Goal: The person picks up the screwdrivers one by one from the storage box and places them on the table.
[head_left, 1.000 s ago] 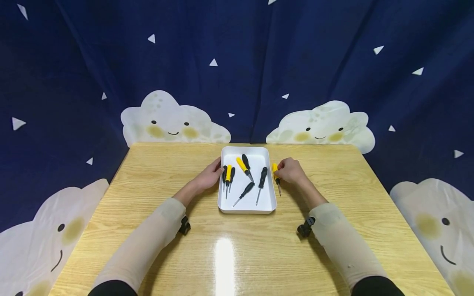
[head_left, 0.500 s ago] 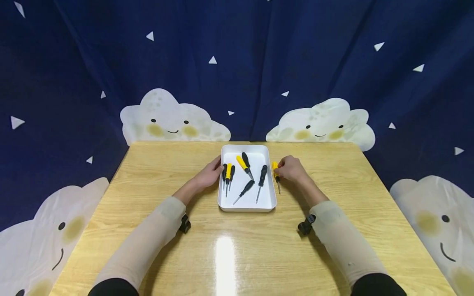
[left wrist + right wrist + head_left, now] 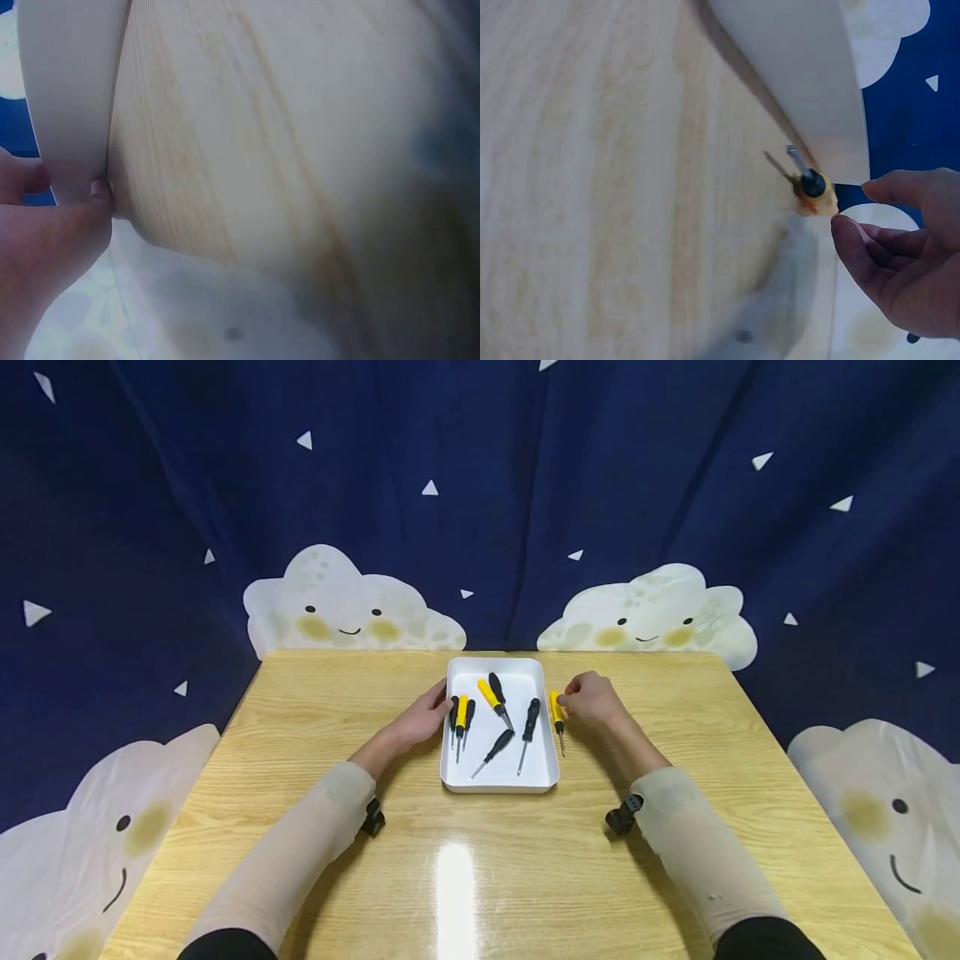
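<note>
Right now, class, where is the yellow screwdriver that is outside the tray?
In the head view, the yellow-handled screwdriver lies on the wood-grain table, just right of the white tray, beside the right hand.

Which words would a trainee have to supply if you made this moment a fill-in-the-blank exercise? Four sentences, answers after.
1. The left hand grips a tray whose colour is ____.
2. The right hand is closest to a screwdriver whose handle is mostly ____.
3. Inside the tray, exactly ____ yellow-handled screwdrivers lie.
4. The black-handled screwdrivers inside the tray number ____.

Missing words: white; yellow; two; five.
</note>
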### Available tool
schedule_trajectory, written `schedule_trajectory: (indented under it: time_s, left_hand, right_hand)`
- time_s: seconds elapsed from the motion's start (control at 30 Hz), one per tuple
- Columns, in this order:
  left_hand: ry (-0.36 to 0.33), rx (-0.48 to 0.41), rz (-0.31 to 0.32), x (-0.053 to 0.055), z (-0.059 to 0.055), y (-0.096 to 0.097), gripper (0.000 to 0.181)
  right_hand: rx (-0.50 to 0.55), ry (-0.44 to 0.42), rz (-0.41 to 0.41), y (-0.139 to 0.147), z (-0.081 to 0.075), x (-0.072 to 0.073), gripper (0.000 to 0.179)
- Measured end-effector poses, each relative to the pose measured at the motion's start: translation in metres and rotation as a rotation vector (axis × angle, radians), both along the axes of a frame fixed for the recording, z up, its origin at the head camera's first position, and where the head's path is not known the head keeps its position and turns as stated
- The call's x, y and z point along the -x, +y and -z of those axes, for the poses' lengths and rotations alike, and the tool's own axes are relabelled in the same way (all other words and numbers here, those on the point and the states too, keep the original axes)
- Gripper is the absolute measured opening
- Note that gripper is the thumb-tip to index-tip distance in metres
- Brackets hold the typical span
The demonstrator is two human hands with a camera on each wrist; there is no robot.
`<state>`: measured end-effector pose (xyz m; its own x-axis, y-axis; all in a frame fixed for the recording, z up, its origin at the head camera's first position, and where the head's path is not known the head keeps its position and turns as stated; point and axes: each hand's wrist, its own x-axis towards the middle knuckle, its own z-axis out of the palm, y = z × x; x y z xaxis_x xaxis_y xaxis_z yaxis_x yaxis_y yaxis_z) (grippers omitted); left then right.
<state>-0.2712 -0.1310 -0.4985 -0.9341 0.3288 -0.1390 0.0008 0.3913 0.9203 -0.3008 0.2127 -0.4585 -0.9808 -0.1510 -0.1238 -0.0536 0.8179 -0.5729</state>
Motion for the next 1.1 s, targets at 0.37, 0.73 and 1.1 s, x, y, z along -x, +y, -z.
schedule_trajectory:
  time_s: [0.37, 0.73, 1.1]
  left_hand:
    - [0.002, -0.002, -0.002, -0.001, -0.001, 0.000, 0.061]
    - [-0.009, 0.017, -0.012, -0.001, -0.001, 0.000, 0.062]
    - [-0.019, 0.012, -0.009, -0.002, -0.002, 0.000, 0.062]
  right_hand:
    - [0.045, 0.094, 0.000, -0.011, -0.019, -0.002, 0.030]
    - [0.074, 0.097, -0.024, -0.026, -0.027, -0.001, 0.032]
    - [0.122, 0.080, -0.030, -0.046, -0.028, -0.002, 0.033]
